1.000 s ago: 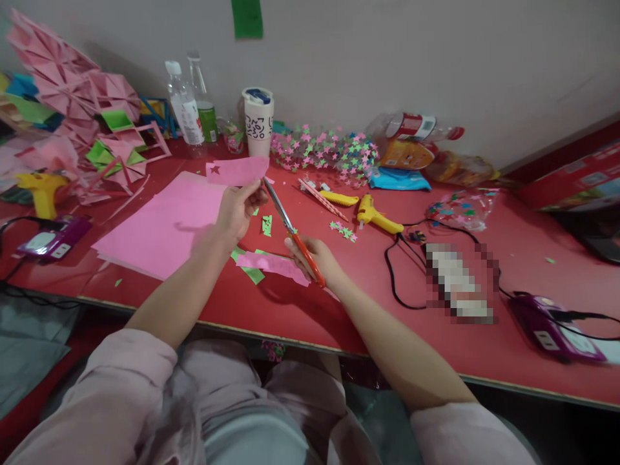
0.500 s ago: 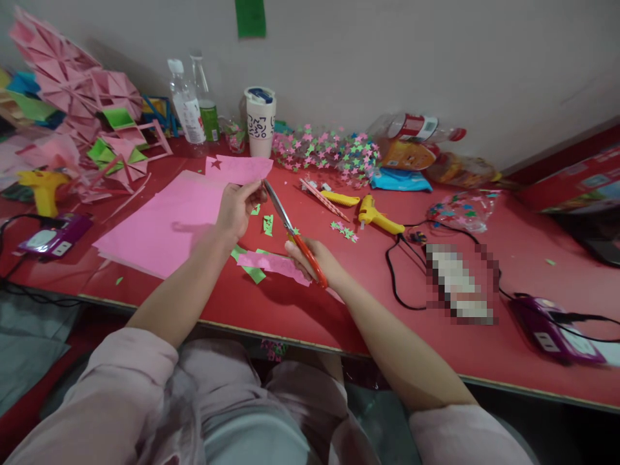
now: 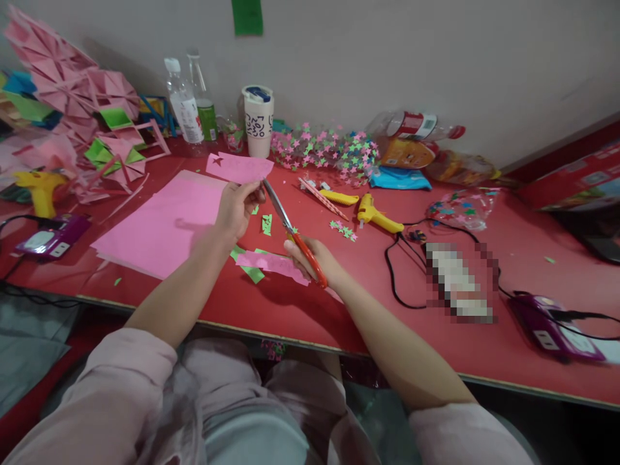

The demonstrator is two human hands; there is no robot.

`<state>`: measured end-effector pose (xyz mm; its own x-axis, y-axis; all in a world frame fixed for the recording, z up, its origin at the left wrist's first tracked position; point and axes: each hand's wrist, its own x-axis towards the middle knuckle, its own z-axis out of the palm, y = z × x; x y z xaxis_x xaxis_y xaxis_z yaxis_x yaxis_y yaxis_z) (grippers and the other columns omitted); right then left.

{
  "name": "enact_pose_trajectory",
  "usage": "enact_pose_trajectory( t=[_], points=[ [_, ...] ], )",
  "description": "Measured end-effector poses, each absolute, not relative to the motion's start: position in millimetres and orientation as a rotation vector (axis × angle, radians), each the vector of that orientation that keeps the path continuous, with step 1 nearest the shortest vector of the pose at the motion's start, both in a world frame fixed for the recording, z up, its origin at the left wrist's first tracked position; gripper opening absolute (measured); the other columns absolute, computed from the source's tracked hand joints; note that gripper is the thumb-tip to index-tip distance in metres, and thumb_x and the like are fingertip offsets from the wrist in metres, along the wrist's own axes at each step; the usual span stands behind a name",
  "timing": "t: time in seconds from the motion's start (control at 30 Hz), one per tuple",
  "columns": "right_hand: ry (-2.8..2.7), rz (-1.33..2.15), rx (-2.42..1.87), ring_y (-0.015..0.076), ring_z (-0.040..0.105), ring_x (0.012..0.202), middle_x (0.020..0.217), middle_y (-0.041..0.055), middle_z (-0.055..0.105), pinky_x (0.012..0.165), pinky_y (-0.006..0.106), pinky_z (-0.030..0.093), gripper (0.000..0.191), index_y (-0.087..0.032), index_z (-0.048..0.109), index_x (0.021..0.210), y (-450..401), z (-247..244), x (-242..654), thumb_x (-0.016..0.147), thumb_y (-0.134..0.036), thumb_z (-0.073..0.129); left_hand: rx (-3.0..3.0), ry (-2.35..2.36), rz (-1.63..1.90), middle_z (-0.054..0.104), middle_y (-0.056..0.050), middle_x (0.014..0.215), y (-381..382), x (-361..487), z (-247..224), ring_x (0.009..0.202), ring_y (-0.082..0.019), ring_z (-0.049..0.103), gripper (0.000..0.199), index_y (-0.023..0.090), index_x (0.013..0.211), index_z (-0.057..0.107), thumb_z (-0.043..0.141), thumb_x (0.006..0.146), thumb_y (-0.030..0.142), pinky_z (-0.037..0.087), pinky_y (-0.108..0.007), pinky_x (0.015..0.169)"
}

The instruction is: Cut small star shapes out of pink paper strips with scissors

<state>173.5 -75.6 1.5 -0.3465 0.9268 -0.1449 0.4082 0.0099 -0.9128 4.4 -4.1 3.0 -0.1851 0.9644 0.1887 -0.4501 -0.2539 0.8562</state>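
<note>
My right hand grips a pair of scissors by the orange handles, the blades pointing up and to the left. At the blade tips, my left hand pinches thumb to fingers; whatever it holds there is too small to make out. Below my left hand lie a small green paper scrap and a pink paper strip resting over a green strip. Under my left forearm spreads a stack of pink paper. Past my fingers is a pink strip with a star-shaped mark.
Small paper stars lie near a yellow glue gun with a black cord. A cup, bottles and a star-covered clear container line the wall. Pink folded-paper pieces pile up at left; a purple power box sits right.
The view has shifted very slightly. Both hands and the scissors keep nearly the same pose.
</note>
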Motion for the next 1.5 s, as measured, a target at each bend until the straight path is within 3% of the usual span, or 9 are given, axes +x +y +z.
enact_pose_trajectory(
  t=[1.07,1.27,1.5],
  points=[
    [-1.612,1.519,-1.305,0.0051,0.028,0.026,0.039,-0.0112,0.032,0.027,0.018,0.026,0.036,-0.021,0.039,0.072,-71,0,174,0.086,-0.052,0.049,0.994,0.756,1.557,0.053,0.003,0.048,-2,3,0,0.048,-0.003,0.05,0.018,0.015,0.052,0.056,0.057,0.071,0.017,0.041,-0.018,0.052],
    [-1.601,1.538,-1.305,0.0055,0.028,0.026,0.038,-0.0115,0.031,0.027,0.018,0.026,0.033,-0.021,0.042,0.075,-71,0,175,0.087,-0.051,0.048,0.955,0.756,1.582,0.054,0.004,0.049,0,0,1,0.046,-0.003,0.05,0.01,0.016,0.06,0.057,0.059,0.07,0.013,0.039,-0.017,0.05],
    [-1.647,1.539,-1.29,0.0048,0.027,0.027,0.037,-0.0113,0.029,0.027,0.018,0.025,0.039,-0.021,0.038,0.068,-69,2,178,0.084,-0.054,0.051,1.023,0.828,1.55,0.053,0.004,0.047,-2,-6,7,0.044,-0.003,0.048,0.01,0.015,0.061,0.059,0.058,0.071,0.012,0.037,-0.017,0.048]
  ],
)
